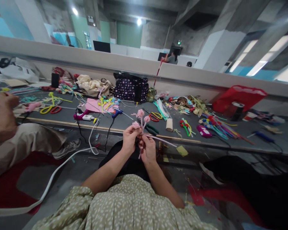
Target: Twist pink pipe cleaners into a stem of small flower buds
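Both my hands meet at the table's front edge around a small bunch of pink pipe-cleaner flowers (pixel 140 113). My left hand (pixel 130 139) is closed, pinching the stems just below the blooms. Fingers of my right hand (pixel 147 148) are closed on the same stems a little lower. One long pale pink pipe cleaner (pixel 162 140) sticks out to the right from between the hands. Just behind them lie dark-handled pliers (pixel 151 129) and scissors with red and yellow handles (pixel 154 117). The fingertips partly hide where the stems join.
A blue glue gun (pixel 116 112), a white power strip (pixel 88 117) and a cardboard tube (pixel 169 125) lie on the table. Bundles of pipe cleaners (pixel 161 109), a dark patterned bag (pixel 131 88) and a red bag (pixel 240 98) stand behind. A co-worker's hand (pixel 8 99) is at left.
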`<state>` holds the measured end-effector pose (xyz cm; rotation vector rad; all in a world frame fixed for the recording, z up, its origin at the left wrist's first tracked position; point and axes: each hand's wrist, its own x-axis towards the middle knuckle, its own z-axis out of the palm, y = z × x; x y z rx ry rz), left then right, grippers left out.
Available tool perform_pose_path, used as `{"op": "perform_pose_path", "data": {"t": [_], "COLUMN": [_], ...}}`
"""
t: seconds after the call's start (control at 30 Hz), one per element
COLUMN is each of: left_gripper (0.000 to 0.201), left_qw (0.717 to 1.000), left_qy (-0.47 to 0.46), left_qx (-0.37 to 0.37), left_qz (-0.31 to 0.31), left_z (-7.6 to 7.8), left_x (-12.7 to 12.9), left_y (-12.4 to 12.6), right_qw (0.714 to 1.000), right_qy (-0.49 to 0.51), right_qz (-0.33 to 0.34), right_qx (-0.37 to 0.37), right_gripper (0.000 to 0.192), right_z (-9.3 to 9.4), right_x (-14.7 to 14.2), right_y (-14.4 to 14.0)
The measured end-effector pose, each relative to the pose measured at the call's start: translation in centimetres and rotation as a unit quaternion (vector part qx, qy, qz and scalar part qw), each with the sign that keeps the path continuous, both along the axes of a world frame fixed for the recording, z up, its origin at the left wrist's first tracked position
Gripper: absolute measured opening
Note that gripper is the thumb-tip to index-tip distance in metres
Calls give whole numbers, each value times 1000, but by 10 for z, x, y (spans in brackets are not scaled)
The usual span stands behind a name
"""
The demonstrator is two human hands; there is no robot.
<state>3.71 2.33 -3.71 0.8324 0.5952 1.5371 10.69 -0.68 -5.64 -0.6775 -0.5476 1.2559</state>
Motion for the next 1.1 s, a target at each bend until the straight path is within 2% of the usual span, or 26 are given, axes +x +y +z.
{"op": "perform_pose_path", "data": {"t": [0.2,0.4,0.6,0.87,1.1], "left_gripper": [23,23,23,22,21], "left_qw": [1000,998,998,989,985], "left_qy": [14,44,50,99,118], "left_qx": [10,43,34,46,49], "left_qz": [23,6,2,-103,-117], "left_z": [0,-2,0,-2,-6], "left_x": [1,-2,-4,-10,-15], "left_y": [-2,-2,-1,-3,8], "right_qw": [999,1000,999,998,999], "right_qy": [36,-5,-26,-33,-30], "right_qz": [26,-15,-25,-46,-18], "right_qx": [3,17,29,22,29], "right_gripper": [22,23,21,24,24], "right_z": [-3,-6,-6,0,6], "right_x": [-1,-2,-5,5,9], "right_y": [2,0,-2,-2,-5]}}
